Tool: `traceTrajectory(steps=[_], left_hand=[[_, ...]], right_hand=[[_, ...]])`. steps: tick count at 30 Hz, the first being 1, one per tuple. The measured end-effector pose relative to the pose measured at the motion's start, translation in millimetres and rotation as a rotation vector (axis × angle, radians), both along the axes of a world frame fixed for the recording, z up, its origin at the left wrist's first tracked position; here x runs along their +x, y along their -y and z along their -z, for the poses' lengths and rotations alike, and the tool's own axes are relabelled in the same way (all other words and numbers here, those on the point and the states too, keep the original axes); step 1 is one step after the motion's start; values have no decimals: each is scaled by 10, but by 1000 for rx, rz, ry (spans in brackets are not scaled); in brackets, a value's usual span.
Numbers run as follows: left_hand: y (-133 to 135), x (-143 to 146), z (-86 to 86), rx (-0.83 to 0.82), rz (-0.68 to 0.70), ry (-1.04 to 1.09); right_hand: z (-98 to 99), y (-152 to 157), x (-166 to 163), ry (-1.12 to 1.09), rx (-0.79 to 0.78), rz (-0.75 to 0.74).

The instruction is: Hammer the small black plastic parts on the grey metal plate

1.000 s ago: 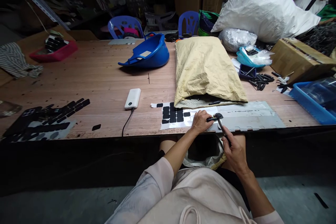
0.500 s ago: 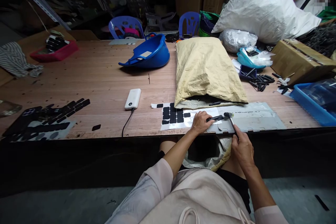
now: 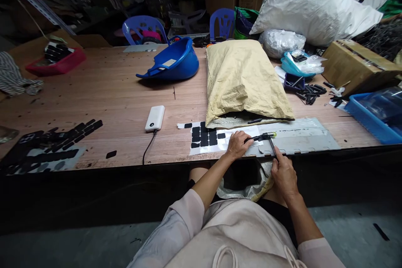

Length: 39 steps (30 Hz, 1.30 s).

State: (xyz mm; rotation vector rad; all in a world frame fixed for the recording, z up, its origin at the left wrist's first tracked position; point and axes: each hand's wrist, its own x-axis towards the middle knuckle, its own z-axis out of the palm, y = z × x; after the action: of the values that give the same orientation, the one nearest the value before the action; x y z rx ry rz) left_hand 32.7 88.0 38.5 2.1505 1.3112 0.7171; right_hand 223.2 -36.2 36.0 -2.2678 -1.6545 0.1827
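Observation:
My left hand (image 3: 238, 144) rests at the near table edge, its fingers pinching a thin black strip (image 3: 256, 137) that lies on a grey metal plate (image 3: 301, 140). My right hand (image 3: 283, 174) is closed round the handle of a small hammer (image 3: 270, 138), whose head sits at the strip's right end. Just left of my left hand lies a white sheet of black square pads (image 3: 205, 138). Behind the hands a stuffed tan sack (image 3: 243, 79) lies on the wooden table (image 3: 109, 96).
A white power bank (image 3: 155, 117) with a cable lies left of the pads. Black pieces (image 3: 53, 142) are scattered at the far left. A blue plastic scoop (image 3: 172, 63), a cardboard box (image 3: 358, 67), a blue tray (image 3: 373, 113) and a big white bag (image 3: 314, 4) surround the sack. Another person sits at the far right.
The hammer head swung right away from the strip, then came back down to its right end. My left hand stayed put on the strip. The view shifted slightly.

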Motion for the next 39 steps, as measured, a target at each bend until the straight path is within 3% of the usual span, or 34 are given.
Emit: traceTrajectory(steps=[4, 7, 9, 12, 15, 17, 19, 23, 28, 31, 33, 36, 39], left_hand=[[423, -153, 51, 170, 103, 82], [854, -313, 256, 219, 239, 107], [1055, -381, 449, 154, 249, 43], [1152, -385, 715, -75, 143, -136], [1130, -301, 831, -265, 132, -302], [1129, -225, 799, -236, 224, -308], [1120, -147, 682, -96, 297, -236], [819, 42, 271, 158, 208, -72], [-128, 360, -158, 181, -154, -30], [-581, 531, -237, 107, -235, -118], [-744, 610, -244, 27, -238, -199], [-821, 634, -248, -64, -223, -272], [-761, 509, -269, -29, -216, -243]], right_hand=[[-12, 4, -14, 10, -17, 0], [-4, 7, -20, 21, -18, 3], [7, 6, -21, 32, -18, 2], [20, 0, -22, 39, -18, 5], [18, -4, -25, 34, -23, 9], [14, -3, -26, 34, -23, 4], [13, 1, -26, 36, -16, -6], [30, 13, -21, 28, 2, -19], [85, 25, 4, 17, 65, -53], [120, 28, 20, 13, 77, -58], [136, 27, 25, 12, 77, -57], [143, 22, 23, 8, 77, -51], [139, 17, 15, -13, 74, -47]])
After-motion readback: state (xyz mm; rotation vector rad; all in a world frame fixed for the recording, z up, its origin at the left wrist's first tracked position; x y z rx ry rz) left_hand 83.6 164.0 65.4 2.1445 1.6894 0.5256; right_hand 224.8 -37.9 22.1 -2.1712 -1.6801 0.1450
